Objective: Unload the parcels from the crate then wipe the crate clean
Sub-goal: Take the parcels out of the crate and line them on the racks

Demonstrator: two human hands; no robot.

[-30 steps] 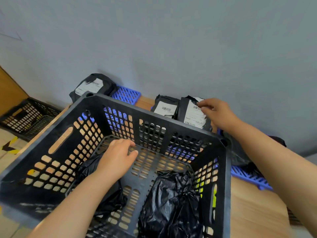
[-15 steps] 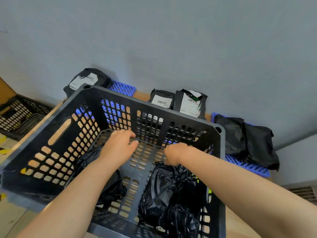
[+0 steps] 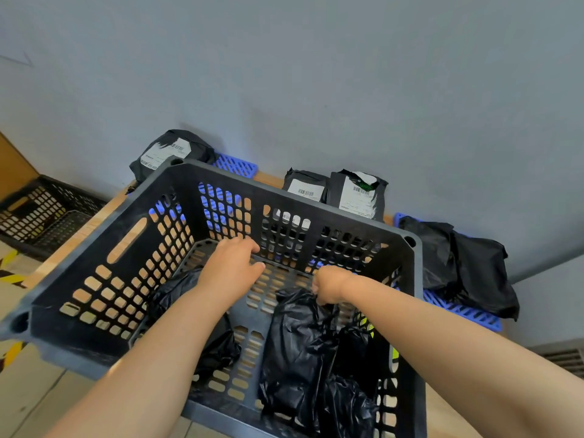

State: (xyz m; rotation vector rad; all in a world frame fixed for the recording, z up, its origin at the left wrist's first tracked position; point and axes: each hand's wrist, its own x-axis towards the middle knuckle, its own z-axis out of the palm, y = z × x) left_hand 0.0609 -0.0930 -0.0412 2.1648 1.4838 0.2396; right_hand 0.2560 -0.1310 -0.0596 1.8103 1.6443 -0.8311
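Observation:
A black perforated plastic crate (image 3: 132, 245) stands in front of me on a wooden surface. Inside it, a black plastic-wrapped parcel (image 3: 303, 343) lies on the right and another black parcel (image 3: 218, 346) lies on the left, partly under my left forearm. My right hand (image 3: 331, 284) is down in the crate and pinches the top edge of the right parcel. My left hand (image 3: 232, 270) rests with curled fingers on the crate floor near the far wall, holding nothing that I can see.
Behind the crate, against the grey wall, stand parcels with white labels: one at the left (image 3: 167, 153) and two in the middle (image 3: 357, 192). Two black parcels (image 3: 458, 263) lie on a blue grid mat (image 3: 464, 311) at the right. Another black crate (image 3: 38, 213) sits at the left.
My right hand left the labelled parcel by the wall, came down into the crate and took hold of the right black parcel. My left hand stayed on the crate floor.

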